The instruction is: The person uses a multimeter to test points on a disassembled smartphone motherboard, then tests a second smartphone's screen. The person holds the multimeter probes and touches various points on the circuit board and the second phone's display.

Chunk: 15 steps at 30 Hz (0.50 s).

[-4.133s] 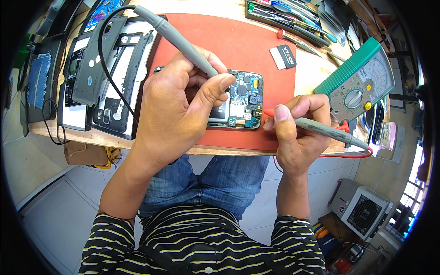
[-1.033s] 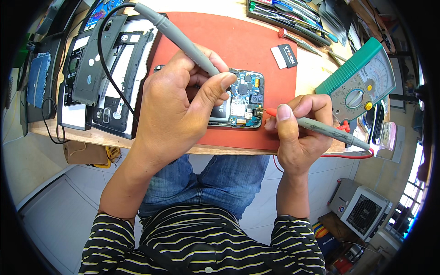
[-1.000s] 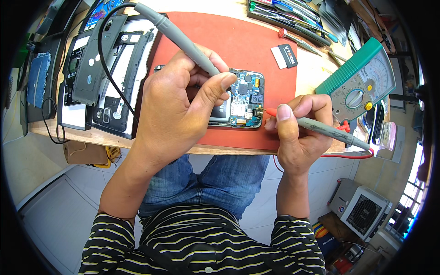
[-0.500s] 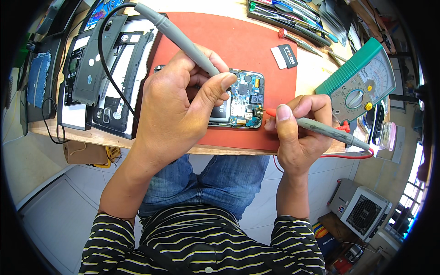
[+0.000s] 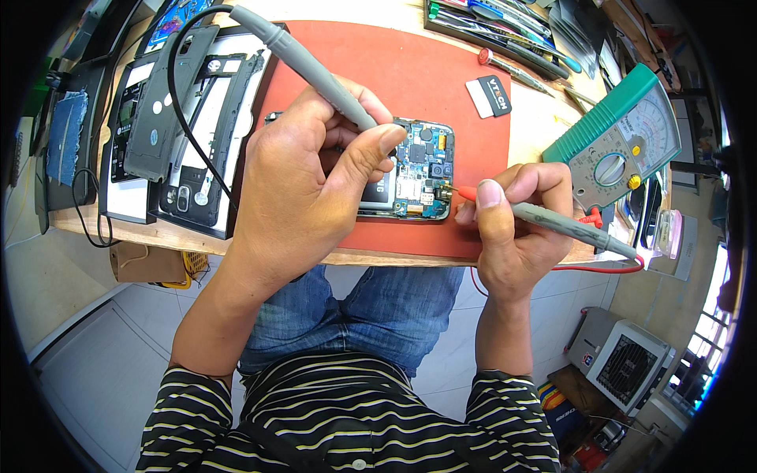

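Note:
An opened phone [image 5: 426,162] lies on a red-orange mat, its circuit board and part of its battery showing. Over its left part, my left hand [image 5: 303,185] pinches a grey test probe [image 5: 319,75] with a black lead; that probe's tip is hidden behind my fingers. My right hand [image 5: 516,221], at the phone's lower right, is closed round a second grey probe [image 5: 564,224] with a red collar and red lead. Its metal tip is at the board's right edge; whether it touches I cannot tell. To the right leans an analog multimeter [image 5: 611,162] with a green case and round dial.
The mat [image 5: 347,55] covers the wooden bench. White trays on the left hold phone housings [image 5: 169,110]. A black-and-white card [image 5: 489,98] lies upper right, near a red-capped screwdriver [image 5: 512,71] and a pen tray [image 5: 505,35]. The black lead [image 5: 177,118] loops over the left tray.

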### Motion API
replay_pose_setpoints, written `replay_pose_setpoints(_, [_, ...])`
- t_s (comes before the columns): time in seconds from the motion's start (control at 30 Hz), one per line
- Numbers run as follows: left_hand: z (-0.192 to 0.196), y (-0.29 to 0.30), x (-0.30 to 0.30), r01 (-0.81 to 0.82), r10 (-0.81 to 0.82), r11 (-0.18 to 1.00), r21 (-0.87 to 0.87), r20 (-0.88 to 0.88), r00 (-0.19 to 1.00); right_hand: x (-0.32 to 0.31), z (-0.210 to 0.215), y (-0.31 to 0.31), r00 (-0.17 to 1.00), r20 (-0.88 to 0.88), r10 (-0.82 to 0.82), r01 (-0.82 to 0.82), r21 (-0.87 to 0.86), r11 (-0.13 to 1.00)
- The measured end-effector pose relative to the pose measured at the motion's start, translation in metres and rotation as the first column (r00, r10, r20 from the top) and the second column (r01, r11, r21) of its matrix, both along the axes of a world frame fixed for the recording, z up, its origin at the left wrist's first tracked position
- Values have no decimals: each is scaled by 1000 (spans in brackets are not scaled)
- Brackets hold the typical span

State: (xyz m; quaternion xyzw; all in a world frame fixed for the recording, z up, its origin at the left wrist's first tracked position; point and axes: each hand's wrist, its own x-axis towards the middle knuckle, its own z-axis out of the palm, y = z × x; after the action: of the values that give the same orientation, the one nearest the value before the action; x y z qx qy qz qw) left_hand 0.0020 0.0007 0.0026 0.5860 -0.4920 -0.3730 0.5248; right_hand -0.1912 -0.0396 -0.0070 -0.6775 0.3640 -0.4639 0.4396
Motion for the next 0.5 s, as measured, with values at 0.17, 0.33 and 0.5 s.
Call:
replay_pose_setpoints(0.17, [0, 0, 0, 4, -4, 1000, -11, 3, 1000, -1, 0, -1, 999, -44, 1, -2, -23, 1000])
replay_pose_setpoints(0.33, [0, 0, 0, 4, -4, 1000, -5, -9, 1000, -1, -1, -1, 999, -39, -10, 9, -23, 1000])
replay_pose_setpoints(0.5, [0, 0, 1, 10, -10, 1000, -4, -4, 1000, -1, 0, -1, 999, -32, 14, -14, -19, 1000])
